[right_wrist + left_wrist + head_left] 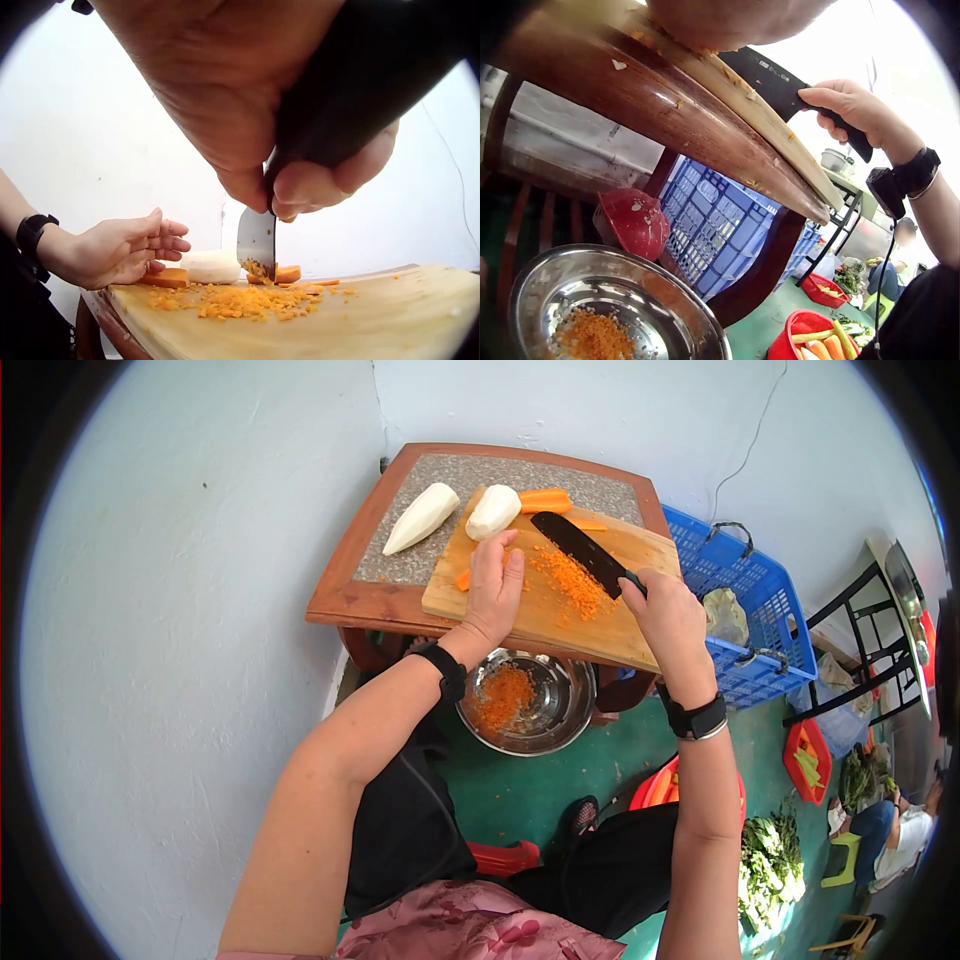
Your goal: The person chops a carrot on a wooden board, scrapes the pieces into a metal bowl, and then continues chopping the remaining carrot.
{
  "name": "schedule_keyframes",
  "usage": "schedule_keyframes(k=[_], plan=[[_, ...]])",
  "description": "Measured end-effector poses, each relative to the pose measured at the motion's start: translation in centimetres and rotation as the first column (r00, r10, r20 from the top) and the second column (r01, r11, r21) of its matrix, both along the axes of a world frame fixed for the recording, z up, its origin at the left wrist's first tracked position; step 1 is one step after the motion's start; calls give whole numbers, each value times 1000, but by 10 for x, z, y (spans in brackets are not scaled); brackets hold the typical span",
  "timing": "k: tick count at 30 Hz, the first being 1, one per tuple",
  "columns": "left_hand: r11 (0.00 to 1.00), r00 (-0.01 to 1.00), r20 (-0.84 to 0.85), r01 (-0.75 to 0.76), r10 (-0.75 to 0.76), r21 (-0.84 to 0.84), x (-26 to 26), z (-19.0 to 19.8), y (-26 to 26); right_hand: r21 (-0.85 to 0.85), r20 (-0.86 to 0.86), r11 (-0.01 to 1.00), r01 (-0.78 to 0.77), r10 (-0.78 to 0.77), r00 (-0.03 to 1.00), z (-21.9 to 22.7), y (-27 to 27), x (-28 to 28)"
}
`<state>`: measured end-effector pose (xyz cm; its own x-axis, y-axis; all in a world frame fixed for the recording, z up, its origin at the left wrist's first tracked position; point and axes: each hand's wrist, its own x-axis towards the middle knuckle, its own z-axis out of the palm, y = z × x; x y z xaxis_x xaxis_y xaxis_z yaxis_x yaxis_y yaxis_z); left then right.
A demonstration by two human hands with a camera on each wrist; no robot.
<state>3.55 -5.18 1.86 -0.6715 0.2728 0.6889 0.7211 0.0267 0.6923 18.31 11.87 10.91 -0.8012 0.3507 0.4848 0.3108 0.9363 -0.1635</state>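
My right hand grips the handle of a black-bladed kitchen knife. The blade lies over a heap of finely chopped carrot on the wooden cutting board, and orange bits cling to the blade in the right wrist view. My left hand is at the board's near left edge, fingers relaxed and holding nothing, beside a carrot piece. Larger carrot pieces lie behind the blade. A cut, peeled white radish sits on the board, and a longer one lies on the table to its left.
Below the table edge stands a steel bowl holding chopped carrot. A blue plastic basket is right of the table. On the floor are a red basin of carrots and leafy greens. Another person sits at far right.
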Motion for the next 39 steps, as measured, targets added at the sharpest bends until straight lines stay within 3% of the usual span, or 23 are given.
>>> schedule_keyframes(k=[4, 7, 10, 16, 22, 25, 34, 37, 39], plan=[[1000, 1000, -13, -7, 8, 7, -1, -1, 0, -20, -20, 999, 26, -26, 999, 5, -7, 0], [1000, 1000, -27, -5, 5, 13, -1, 0, 0, 11, 13, 998, -58, 57, 998, -1, -3, 0], [1000, 1000, 4, 6, -6, 7, 0, 1, 0, 37, 41, 999, -34, 33, 999, -3, -3, 1], [1000, 1000, -4, 3, -3, 9, -1, 0, 0, -86, 51, 995, 44, -40, 998, 13, -4, 3], [1000, 1000, -3, 3, -3, 5, 0, 0, 0, -40, 35, 999, -11, 13, 999, -3, 5, 2], [1000, 1000, -15, 3, -3, 11, -1, -1, 0, -122, 50, 992, 33, -27, 998, 9, 3, 6], [1000, 1000, -12, 1, -1, 13, -2, -1, 2, -58, 65, 997, 43, -39, 997, 1, 4, 7], [1000, 1000, -24, -3, 3, 2, -2, -2, 0, -157, 101, 984, 81, -66, 993, 15, -3, 9], [1000, 1000, -23, -6, 6, 0, -2, -1, 1, -110, 65, 991, 72, -65, 996, 13, -5, 7]])
